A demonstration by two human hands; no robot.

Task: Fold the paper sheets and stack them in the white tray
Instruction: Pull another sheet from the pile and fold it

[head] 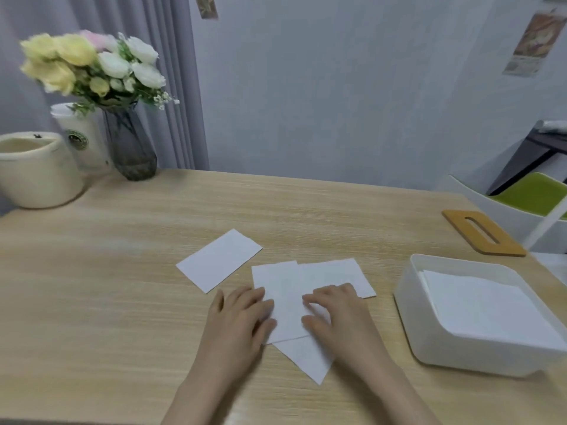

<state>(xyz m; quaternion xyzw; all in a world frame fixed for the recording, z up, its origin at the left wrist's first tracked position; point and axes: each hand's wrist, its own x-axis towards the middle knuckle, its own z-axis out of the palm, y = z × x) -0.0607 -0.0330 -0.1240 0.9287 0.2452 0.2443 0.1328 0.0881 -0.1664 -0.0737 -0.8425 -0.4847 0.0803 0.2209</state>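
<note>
Right now I see both hands down on a loose pile of white paper sheets (287, 289) near the front middle of the wooden table (122, 271). My left hand (242, 317) lies flat with its fingers fairly straight and spread, pressing on the left edge of the top sheet. My right hand (334, 311) rests on the right part of the same sheet, fingers bent a little at the knuckles with the tips pushing down; I cannot tell whether it pinches an edge. Another sheet (310, 360) pokes out from under the pile toward me, between my wrists. One folded sheet (219, 260) lies alone, just left of the pile. The white tray (408, 299) sits to the right, apart from the pile, holding folded paper (478, 305). A vase of flowers (129, 142), a cup (81, 139) and a cream pot (36, 173) stand at the far left corner.
</note>
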